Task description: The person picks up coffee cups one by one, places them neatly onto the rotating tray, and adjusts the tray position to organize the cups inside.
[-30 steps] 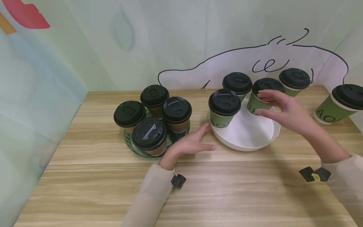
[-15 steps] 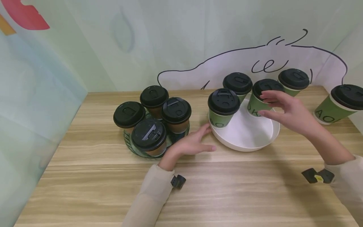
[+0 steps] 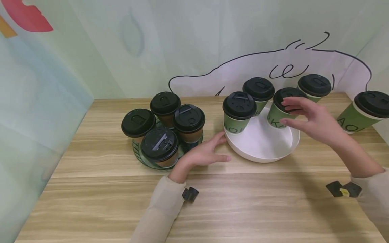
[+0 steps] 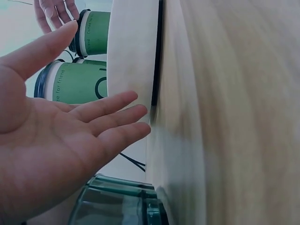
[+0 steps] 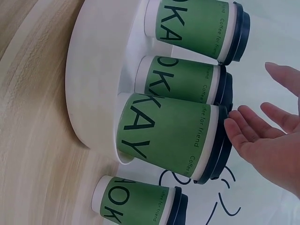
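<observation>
A round white tray (image 3: 264,148) carries three green paper cups with black lids: one at the front left (image 3: 239,108), one at the back (image 3: 258,88), one at the right (image 3: 275,116). My left hand (image 3: 206,153) lies beside the tray's left side, fingers extended with tips right at its rim, thumb pointing right. In the left wrist view, a dark strip (image 4: 158,56) shows under the tray's wall. My right hand (image 3: 317,123) is by the right cup, thumb and fingers spread apart. The right wrist view has its fingertips (image 5: 233,124) at the lid's edge.
Left of my left hand, a green glass plate (image 3: 138,157) bears several brown cups (image 3: 159,143) with black lids. Two more green cups stand on the wooden table (image 3: 182,209), one at the back right (image 3: 314,85), one farther right (image 3: 349,119). A printed backdrop (image 3: 152,50) rises behind.
The cups on the tray have shifted clockwise: the back one rightward, the right one toward me, the front-left one slightly away. My right hand has drifted a little right; the left stays put.
</observation>
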The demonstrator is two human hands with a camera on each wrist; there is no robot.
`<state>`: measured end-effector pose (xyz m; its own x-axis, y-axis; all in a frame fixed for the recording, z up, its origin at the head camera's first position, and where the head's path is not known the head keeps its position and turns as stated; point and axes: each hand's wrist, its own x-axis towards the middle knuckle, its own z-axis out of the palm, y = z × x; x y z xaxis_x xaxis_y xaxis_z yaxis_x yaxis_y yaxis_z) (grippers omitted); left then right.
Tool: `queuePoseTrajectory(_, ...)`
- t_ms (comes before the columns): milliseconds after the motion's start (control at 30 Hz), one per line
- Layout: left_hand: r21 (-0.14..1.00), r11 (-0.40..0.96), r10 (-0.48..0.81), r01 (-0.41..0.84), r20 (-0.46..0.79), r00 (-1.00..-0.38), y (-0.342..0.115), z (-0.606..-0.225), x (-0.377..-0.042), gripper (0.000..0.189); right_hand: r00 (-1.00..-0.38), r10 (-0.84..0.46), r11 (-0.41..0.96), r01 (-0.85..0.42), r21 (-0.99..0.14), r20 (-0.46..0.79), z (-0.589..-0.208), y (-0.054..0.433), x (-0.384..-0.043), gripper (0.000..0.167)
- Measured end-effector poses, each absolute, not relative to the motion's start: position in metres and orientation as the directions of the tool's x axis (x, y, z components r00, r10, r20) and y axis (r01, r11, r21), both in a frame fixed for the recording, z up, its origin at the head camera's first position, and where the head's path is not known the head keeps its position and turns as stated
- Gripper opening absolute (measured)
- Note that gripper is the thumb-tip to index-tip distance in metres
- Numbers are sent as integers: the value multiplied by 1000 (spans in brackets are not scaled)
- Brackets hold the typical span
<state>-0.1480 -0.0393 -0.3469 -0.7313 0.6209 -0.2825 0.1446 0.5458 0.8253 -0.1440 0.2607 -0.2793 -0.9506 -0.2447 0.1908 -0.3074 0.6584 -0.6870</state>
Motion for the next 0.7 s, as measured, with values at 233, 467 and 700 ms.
queuePoseTrajectory(233, 816, 557, 624, 156, -287, -727, -38, -349, -149, 85, -956, -228, 655, -290, -697, 184, -277, 261, -143, 54)
queuePoseTrajectory(467, 823, 548, 625, 148, -286, -726, -37, -351, -149, 86, -962, -219, 668, -271, -693, 165, -275, 263, -141, 55)
queuePoseTrajectory(700, 825, 545, 628, 152, -281, -726, -37, -352, -149, 87, -967, -205, 689, -253, -679, 152, -272, 267, -138, 54)
